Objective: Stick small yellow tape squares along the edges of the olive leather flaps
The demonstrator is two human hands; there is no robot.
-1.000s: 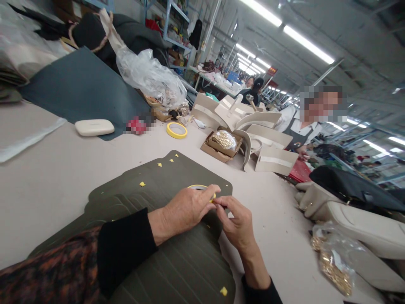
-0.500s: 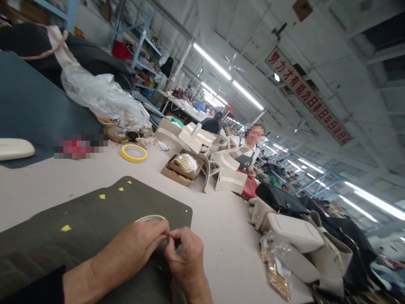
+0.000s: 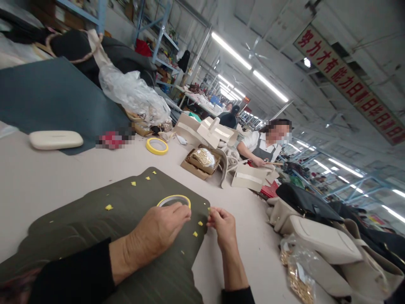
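Note:
A dark olive sheet of material [image 3: 126, 236] lies across the table before me, with several small torn bits of yellow tape [image 3: 109, 207] stuck on it. Over the sheet, my left hand [image 3: 166, 223] is closed on a roll of yellow tape [image 3: 174, 197], whose near side my fingers hide. At the sheet's right corner, my right hand [image 3: 223, 223] pinches a tiny yellow tape piece [image 3: 209, 209] between thumb and forefinger, apart from the roll. Two tape bits [image 3: 200, 223] lie on the sheet between my hands.
Another yellow tape roll [image 3: 157, 146] and a cream case [image 3: 56, 139] lie farther back. A cardboard box [image 3: 201, 162] holds gold chain. Cream bag parts [image 3: 249, 177] stand near a person [image 3: 265, 145] across the table. Finished-looking bags [image 3: 322, 238] are piled at right, beside bagged gold chain [image 3: 299, 278].
My hands, together before, are now apart; the right has moved to the sheet's corner with a tape piece. Two bits show on the sheet's right. The view has shifted left.

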